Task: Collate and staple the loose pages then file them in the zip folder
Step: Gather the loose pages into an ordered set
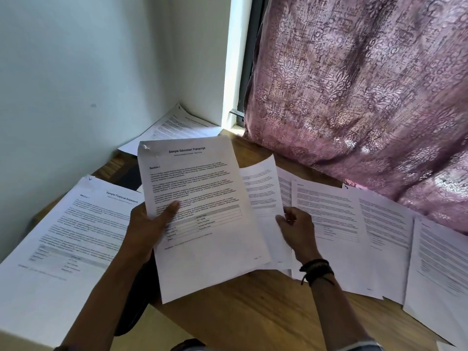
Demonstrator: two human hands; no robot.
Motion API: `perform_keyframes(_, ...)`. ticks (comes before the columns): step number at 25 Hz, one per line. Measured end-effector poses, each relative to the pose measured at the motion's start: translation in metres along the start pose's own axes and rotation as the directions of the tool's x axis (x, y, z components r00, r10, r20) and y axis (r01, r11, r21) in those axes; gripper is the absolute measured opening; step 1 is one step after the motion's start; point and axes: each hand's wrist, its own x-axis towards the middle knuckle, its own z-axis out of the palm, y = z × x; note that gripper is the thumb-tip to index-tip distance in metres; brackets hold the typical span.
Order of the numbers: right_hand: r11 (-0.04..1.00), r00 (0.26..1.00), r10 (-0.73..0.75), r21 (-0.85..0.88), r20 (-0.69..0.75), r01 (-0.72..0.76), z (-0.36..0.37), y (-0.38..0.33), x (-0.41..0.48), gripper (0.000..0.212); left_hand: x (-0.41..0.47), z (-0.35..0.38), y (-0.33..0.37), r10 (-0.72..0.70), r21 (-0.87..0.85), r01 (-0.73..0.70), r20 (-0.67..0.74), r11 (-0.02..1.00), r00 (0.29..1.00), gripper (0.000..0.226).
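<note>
My left hand grips a page set headed "Sample Education Transcript", thumb on its face, and holds it tilted above the wooden table. Its top left corner looks stapled. My right hand pinches the edge of a loose page just right of that set. More loose pages lie fanned out to the right. A "Sample Financial Statement" set lies at the left. Another set lies in the far corner. A dark flat object, partly hidden, lies under my left forearm.
A white wall closes the left side and far corner. A pink patterned curtain hangs at the back right, touching the table and some pages. The table's near edge runs below my arms.
</note>
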Motion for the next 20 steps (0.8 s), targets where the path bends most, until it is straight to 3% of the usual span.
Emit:
perform_keyframes(2, 0.969, 0.998, 0.023, 0.244, 0.064, -0.038, -0.014, -0.005, -0.003, 0.025, -0.001, 0.003, -0.001, -0.026, -0.026, 0.026, 0.01, 0.999, 1.0, 0.01)
perform_keyframes(4, 0.867, 0.986, 0.045, 0.484, 0.159, -0.117, -0.03, -0.013, -0.009, 0.027, -0.002, 0.008, -0.002, -0.047, -0.03, 0.048, 0.03, 0.998, 0.998, 0.011)
perform_keyframes(6, 0.768, 0.97, 0.044, 0.613, 0.238, -0.185, -0.045, -0.018, -0.013, 0.038, -0.004, 0.012, -0.003, -0.06, -0.044, 0.062, 0.05, 0.997, 0.997, 0.016)
perform_keyframes(8, 0.72, 0.948, 0.058, 0.644, 0.313, -0.257, -0.057, -0.018, -0.017, 0.052, -0.006, 0.018, -0.003, -0.07, -0.063, 0.075, 0.074, 0.995, 0.995, 0.02)
perform_keyframes(14, 0.625, 0.876, 0.033, 0.674, 0.481, -0.393, -0.066, -0.009, -0.035, 0.043, -0.017, 0.035, -0.001, -0.133, -0.135, 0.155, 0.161, 0.979, 0.978, 0.027)
perform_keyframes(17, 0.696, 0.859, -0.035, 0.63, 0.511, -0.346, -0.062, -0.018, -0.049, 0.037, -0.026, 0.049, 0.003, -0.1, -0.124, 0.128, 0.21, 0.984, 0.972, 0.022)
perform_keyframes(20, 0.768, 0.877, -0.059, 0.583, 0.476, -0.265, -0.061, -0.032, -0.06, 0.049, -0.036, 0.062, 0.013, 0.077, -0.062, -0.065, 0.208, 0.996, 0.975, 0.01)
